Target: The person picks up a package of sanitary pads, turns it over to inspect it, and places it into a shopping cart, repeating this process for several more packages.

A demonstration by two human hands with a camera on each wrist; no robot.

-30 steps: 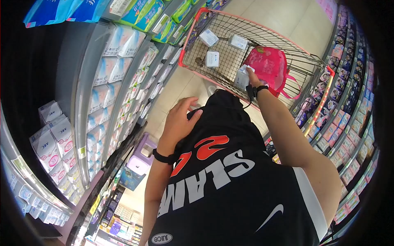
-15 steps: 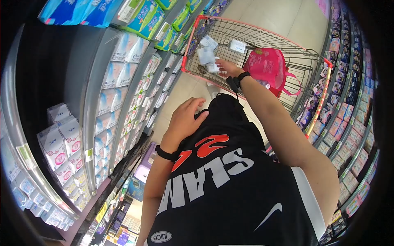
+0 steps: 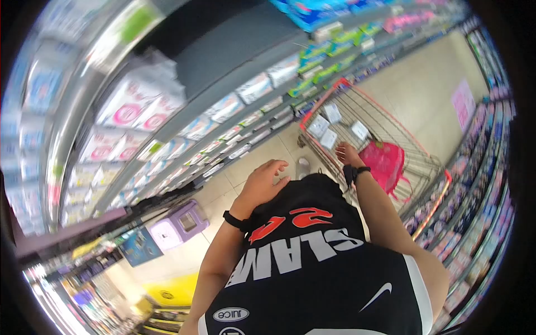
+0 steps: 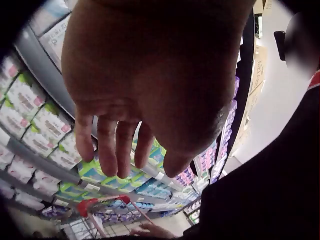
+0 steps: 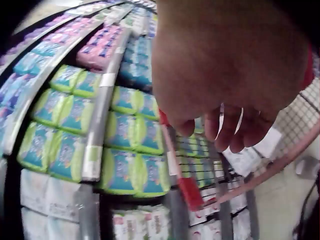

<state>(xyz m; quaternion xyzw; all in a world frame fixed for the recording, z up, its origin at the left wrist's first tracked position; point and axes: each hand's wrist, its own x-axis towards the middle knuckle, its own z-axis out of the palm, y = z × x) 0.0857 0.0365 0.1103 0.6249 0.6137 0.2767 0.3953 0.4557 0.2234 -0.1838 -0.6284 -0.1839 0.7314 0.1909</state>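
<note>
Over the near side of the shopping cart is my right hand, its fingers loosely bent and holding nothing; the right wrist view shows this hand above the cart's rim. Several white packs lie in the cart, one pack just beyond the fingertips. A pink bag lies beside the right wrist. My left hand hangs in front of the black shirt, fingers relaxed, touching no product. In the left wrist view that hand has its fingers spread with nothing in them.
Shelves of white and green packs run along the left of the cart. Another shelf stands to the right. A purple and white box is on the floor at lower left, near a yellow surface.
The white pack that my right hand held a second ago lies among the others in the cart. My right hand has drawn back slightly from the packs. The head view has turned.
</note>
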